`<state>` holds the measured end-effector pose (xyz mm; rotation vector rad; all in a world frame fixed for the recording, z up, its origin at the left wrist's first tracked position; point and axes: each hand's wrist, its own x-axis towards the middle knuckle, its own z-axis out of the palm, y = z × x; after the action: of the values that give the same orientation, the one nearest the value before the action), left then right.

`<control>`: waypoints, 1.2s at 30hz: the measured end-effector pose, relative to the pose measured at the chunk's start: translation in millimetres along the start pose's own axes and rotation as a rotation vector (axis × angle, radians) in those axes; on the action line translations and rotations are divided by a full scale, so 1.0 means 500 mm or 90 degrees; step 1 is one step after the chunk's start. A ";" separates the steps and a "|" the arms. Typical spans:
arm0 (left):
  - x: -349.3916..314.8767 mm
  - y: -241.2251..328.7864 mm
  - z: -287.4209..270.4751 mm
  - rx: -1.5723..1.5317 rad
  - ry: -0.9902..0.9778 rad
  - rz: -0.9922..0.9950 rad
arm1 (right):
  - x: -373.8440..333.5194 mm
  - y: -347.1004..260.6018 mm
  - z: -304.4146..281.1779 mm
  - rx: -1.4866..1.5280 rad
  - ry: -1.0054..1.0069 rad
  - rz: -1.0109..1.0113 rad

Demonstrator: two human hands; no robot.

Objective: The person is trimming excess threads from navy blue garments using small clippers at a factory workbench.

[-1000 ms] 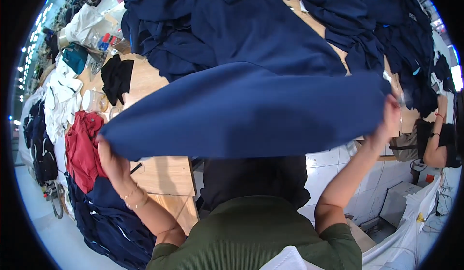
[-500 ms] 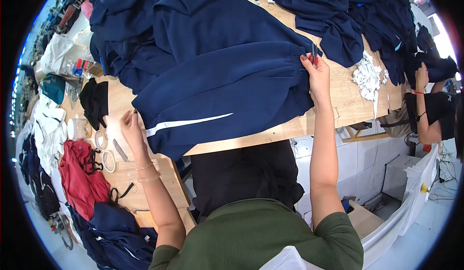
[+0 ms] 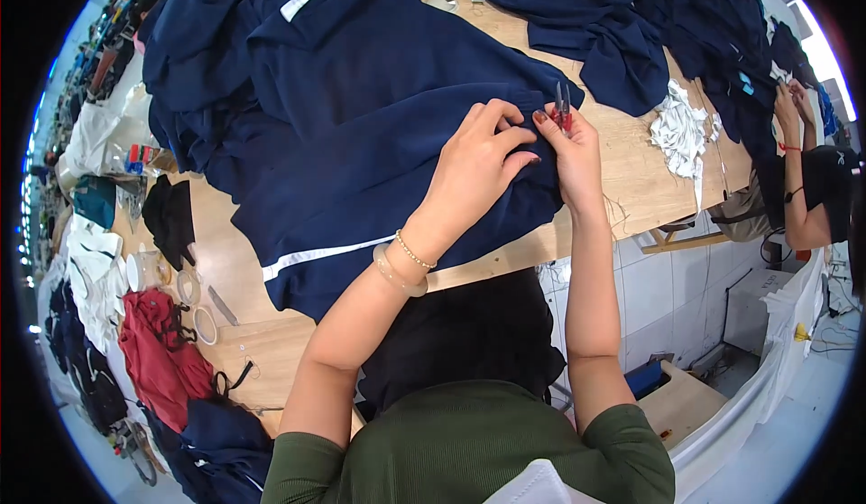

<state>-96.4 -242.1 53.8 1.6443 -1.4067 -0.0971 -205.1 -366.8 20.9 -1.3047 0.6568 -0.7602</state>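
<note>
A navy garment (image 3: 361,157) with a white stripe lies spread across the wooden table in front of me. At its gathered cuff, on the right, my right hand (image 3: 577,157) is closed around small thread snips (image 3: 562,111) with red handles and dark blades pointing away from me. That thumb and forefinger press at the cuff's edge, though whether they pinch the cloth I cannot tell. Beside it my left hand (image 3: 474,161) lies over the cuff, its fingers bent and apart from the thumb, with nothing visible in them. Bracelets circle my left wrist.
More navy garments (image 3: 604,17) heap at the back. A bunch of white scraps (image 3: 678,129) lies on the right of the table (image 3: 631,175). Tape rolls (image 3: 206,323), a grey blade (image 3: 222,305) and a red bag (image 3: 167,351) sit left. Another person (image 3: 816,193) works at far right.
My left hand has crossed from the garment's left end to the cuff by my right hand. My right hand, still holding the snips, has shifted slightly left.
</note>
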 end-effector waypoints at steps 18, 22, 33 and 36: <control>-0.013 -0.026 0.012 -0.265 0.111 -0.213 | -0.041 -0.042 -0.018 -0.235 0.102 -0.097; -0.015 -0.017 0.008 -0.207 0.092 -0.175 | -0.077 -0.070 -0.042 -0.325 0.020 -0.141; -0.017 -0.003 0.022 -0.100 0.078 -0.122 | -0.154 -0.089 -0.008 -0.453 0.007 -0.150; -0.019 0.000 0.026 -0.085 0.082 -0.103 | -0.154 -0.092 -0.001 -0.477 0.002 -0.168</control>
<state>-107.1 -241.9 41.8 1.6217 -1.1450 -0.1707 -257.2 -309.6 66.8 -2.1049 0.8197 -0.7546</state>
